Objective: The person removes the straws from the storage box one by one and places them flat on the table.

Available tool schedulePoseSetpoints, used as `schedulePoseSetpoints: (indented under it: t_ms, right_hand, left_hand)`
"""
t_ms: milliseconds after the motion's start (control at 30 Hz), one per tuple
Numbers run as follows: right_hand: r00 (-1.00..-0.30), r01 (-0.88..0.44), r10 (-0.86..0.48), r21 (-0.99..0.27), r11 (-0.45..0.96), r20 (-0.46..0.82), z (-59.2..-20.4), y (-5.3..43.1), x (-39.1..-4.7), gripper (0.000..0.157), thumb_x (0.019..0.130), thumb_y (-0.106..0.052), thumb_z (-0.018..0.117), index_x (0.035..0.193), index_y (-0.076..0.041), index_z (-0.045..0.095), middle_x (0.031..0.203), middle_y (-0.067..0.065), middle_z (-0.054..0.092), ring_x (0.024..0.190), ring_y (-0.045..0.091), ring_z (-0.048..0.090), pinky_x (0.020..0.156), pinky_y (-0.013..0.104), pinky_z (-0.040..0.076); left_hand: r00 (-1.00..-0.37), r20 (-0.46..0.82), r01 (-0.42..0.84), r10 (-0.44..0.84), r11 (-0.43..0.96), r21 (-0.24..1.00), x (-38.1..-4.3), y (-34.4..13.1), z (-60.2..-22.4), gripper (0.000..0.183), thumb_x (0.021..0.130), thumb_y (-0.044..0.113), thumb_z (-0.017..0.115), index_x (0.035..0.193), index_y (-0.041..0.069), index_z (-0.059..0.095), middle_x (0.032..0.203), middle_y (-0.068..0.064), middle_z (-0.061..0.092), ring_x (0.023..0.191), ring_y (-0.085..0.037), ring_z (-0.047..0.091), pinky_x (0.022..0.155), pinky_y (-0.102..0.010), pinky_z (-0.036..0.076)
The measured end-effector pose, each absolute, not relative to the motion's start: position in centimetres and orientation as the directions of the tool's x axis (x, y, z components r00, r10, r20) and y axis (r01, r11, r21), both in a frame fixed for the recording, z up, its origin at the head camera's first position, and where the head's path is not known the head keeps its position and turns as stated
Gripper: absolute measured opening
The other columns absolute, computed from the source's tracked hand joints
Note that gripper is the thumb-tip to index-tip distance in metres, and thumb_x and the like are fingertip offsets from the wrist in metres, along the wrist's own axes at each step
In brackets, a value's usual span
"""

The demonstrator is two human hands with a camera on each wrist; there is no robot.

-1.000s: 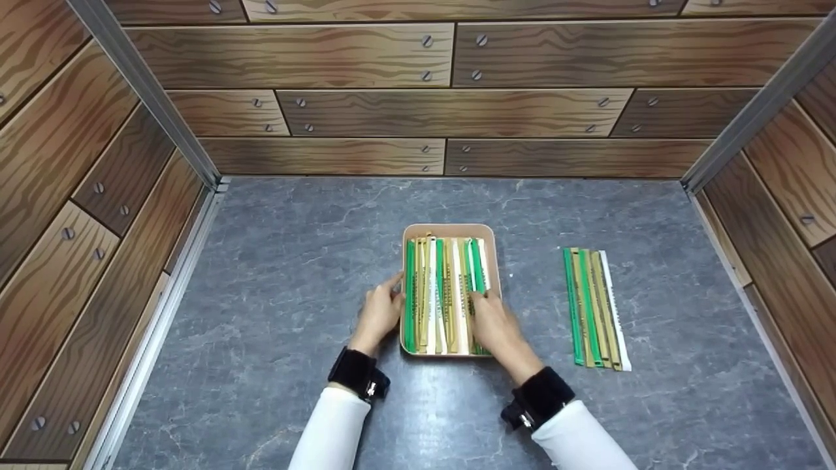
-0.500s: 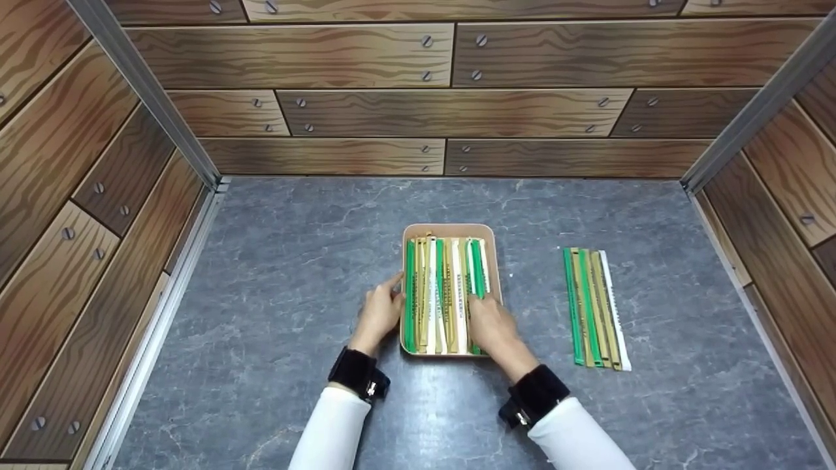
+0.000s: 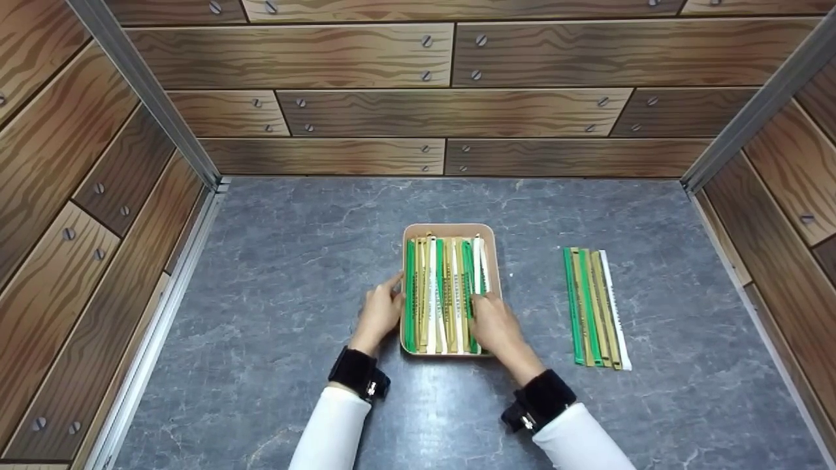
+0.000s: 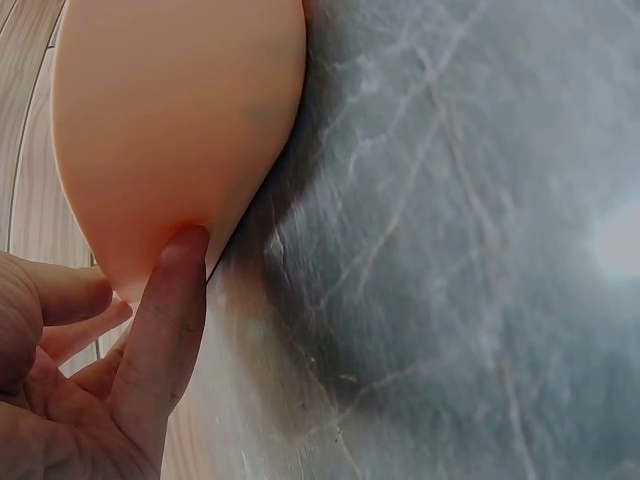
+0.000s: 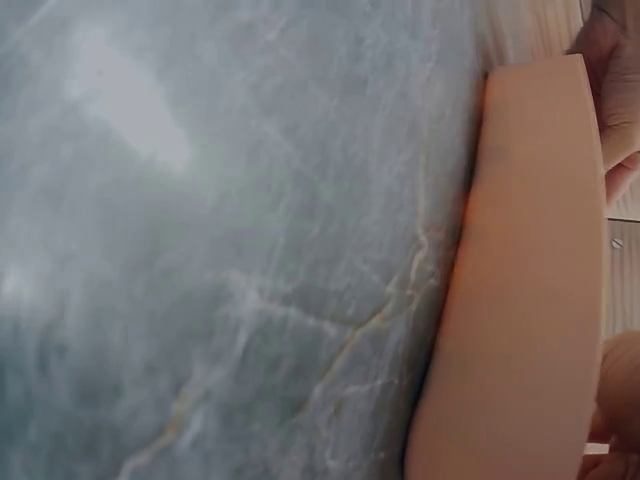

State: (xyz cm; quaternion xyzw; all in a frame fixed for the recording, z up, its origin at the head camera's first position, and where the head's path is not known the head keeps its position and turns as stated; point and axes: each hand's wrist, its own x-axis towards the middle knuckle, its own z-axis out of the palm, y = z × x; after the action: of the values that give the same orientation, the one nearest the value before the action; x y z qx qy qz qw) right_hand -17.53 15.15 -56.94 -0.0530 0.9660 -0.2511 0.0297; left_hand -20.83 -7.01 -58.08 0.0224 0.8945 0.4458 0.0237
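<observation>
- Since half a second ago, the green and white sticks at the tray's right end have shifted sideways and the right hand has edged outward.
- The tray sits mid-worktop, sticks lined up inside; more sticks, the spare row, lie apart to its right.
- Right fingers are down among the tray's sticks; whether clamped, I cannot tell.
- Left hand: fingers apart, touching the tray.
- Only the left wrist view shows a fingertip pressed on the tray's plain outer wall.
- Dark print on sticks: too small to read.
</observation>
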Motion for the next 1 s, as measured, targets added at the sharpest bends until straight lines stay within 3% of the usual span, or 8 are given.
schedulePoseSetpoints:
  t_ms: [133,267,367,567,733,1000]
  right_hand:
    - [-0.991,-0.111,-0.136,-0.597,0.795,0.002,-56.4,15.8,-17.4,0.050,0.077,0.005,0.064,0.127,0.005,0.061,0.124,0.026,0.060,0.110,0.040,0.059,0.088,0.048,0.053]
    - [-0.991,-0.109,-0.134,-0.684,0.721,0.017,-55.8,16.9,-17.2,0.052,0.075,0.009,0.063,0.127,0.004,0.061,0.118,0.022,0.062,0.085,0.028,0.063,0.072,0.041,0.056]
    - [-0.994,-0.091,-0.102,-0.715,0.693,0.027,-55.3,18.1,-17.1,0.051,0.075,0.010,0.063,0.126,0.005,0.061,0.107,0.018,0.062,0.064,0.017,0.053,0.057,0.032,0.050]
    - [-0.999,-0.024,-0.049,-0.735,0.678,-0.013,-54.5,21.8,-16.8,0.054,0.079,0.009,0.064,0.133,0.003,0.056,0.110,0.022,0.061,0.061,0.017,0.052,0.052,0.029,0.050]
    - [-1.000,0.024,0.010,-0.695,0.719,-0.024,-54.5,25.4,-16.0,0.058,0.080,0.009,0.062,0.137,0.002,0.051,0.108,0.024,0.061,0.068,0.021,0.058,0.054,0.032,0.053]
    - [-0.996,0.082,0.087,-0.542,0.836,-0.016,-54.5,30.0,-15.1,0.062,0.078,0.002,0.059,0.140,-0.001,0.050,0.103,0.018,0.061,0.069,0.023,0.056,0.054,0.037,0.047]
  left_hand:
    - [-0.997,-0.027,0.017,0.065,0.594,0.804,-20.9,-7.0,-58.1,0.047,0.095,0.004,0.060,0.141,0.005,0.053,0.081,-0.010,0.068,0.061,-0.015,0.060,0.055,-0.029,0.052]
    - [-0.997,-0.041,0.006,0.067,0.585,0.811,-20.9,-7.0,-58.1,0.048,0.095,0.004,0.059,0.142,0.005,0.051,0.083,-0.011,0.068,0.061,-0.015,0.061,0.055,-0.029,0.053]
    - [-0.997,-0.039,0.007,0.065,0.591,0.806,-20.9,-7.0,-58.1,0.048,0.095,0.005,0.059,0.142,0.006,0.052,0.087,-0.013,0.070,0.062,-0.015,0.062,0.056,-0.028,0.053]
    - [-0.997,-0.028,0.017,0.065,0.608,0.793,-20.8,-7.0,-58.2,0.048,0.095,0.005,0.060,0.142,0.008,0.052,0.088,-0.013,0.070,0.064,-0.016,0.063,0.056,-0.029,0.053]
    - [-0.998,-0.030,0.014,0.062,0.610,0.792,-20.8,-7.1,-58.2,0.048,0.095,0.006,0.061,0.142,0.009,0.052,0.087,-0.011,0.070,0.064,-0.015,0.062,0.057,-0.029,0.053]
    - [-0.997,-0.036,0.010,0.065,0.607,0.794,-20.8,-7.1,-58.1,0.047,0.095,0.005,0.060,0.141,0.007,0.053,0.081,-0.009,0.068,0.060,-0.015,0.060,0.053,-0.029,0.051]
